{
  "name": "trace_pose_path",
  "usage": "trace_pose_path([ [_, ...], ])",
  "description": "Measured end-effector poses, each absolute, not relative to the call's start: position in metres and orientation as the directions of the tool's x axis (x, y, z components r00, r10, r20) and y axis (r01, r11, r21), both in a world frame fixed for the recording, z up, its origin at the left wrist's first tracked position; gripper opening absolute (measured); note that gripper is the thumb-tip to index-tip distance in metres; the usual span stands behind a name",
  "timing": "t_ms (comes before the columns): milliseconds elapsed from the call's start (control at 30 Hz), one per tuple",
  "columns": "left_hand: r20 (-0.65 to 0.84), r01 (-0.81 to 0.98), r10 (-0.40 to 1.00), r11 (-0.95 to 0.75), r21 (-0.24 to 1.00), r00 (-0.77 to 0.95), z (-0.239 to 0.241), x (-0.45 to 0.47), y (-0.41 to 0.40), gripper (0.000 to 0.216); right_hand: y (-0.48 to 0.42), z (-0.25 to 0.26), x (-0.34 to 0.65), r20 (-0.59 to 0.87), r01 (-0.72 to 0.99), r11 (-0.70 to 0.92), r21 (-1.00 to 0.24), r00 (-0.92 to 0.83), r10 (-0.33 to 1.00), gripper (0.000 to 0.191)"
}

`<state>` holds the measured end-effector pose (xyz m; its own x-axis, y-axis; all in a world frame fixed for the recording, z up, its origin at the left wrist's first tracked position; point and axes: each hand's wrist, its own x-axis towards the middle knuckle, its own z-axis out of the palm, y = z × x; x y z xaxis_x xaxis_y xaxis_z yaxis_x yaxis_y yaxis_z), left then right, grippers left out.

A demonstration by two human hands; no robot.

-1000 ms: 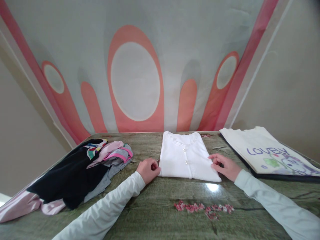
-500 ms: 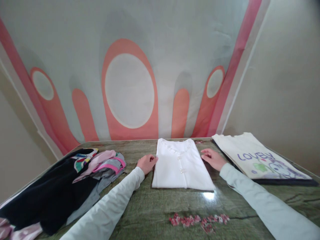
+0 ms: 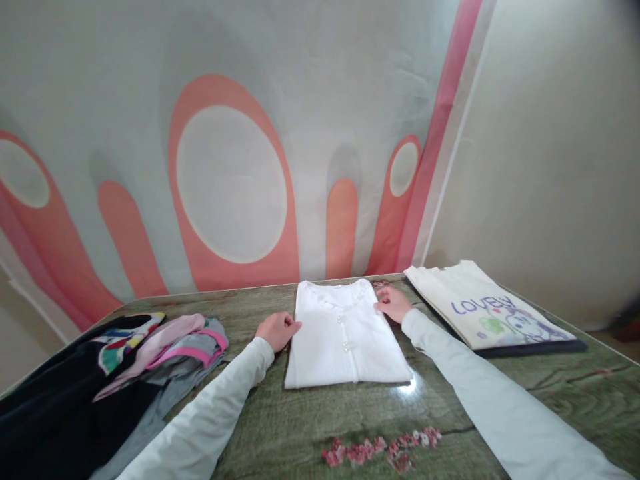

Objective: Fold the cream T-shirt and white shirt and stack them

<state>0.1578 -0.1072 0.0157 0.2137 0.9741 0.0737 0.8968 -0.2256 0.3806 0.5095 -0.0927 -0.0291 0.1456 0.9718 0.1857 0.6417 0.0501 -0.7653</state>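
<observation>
A folded white buttoned shirt (image 3: 345, 340) lies in the middle of the green patterned table (image 3: 550, 393). My left hand (image 3: 276, 329) rests at the shirt's left edge, its fingers curled and pinching the cloth. My right hand (image 3: 393, 303) is at the shirt's upper right corner, fingers bent onto the fabric edge. Both arms wear pale long sleeves.
A heap of dark, pink and grey clothes (image 3: 125, 360) lies at the left. A folded cream shirt printed "LOVELY" (image 3: 485, 310) sits on a dark one at the right. A pink floral print (image 3: 385, 450) marks the near table. A painted wall stands behind.
Both hands slid along the shirt's sides from its near corners toward the collar end. The camera has turned to the right.
</observation>
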Motion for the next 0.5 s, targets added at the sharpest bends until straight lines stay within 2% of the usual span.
trace_pose_path([
  [400, 0.047, 0.914, 0.981, -0.194, 0.357, 0.190, 0.017, 0.156, -0.110, 0.031, -0.098, -0.028, 0.510, 0.262, 0.750, 0.070, -0.658, 0.141, 0.955, 0.024],
  [500, 0.117, 0.927, 0.979, -0.197, 0.319, 0.168, 0.021, 0.159, -0.117, 0.029, -0.104, -0.022, 0.505, 0.310, 0.785, 0.086, -0.614, 0.140, 0.940, 0.023],
])
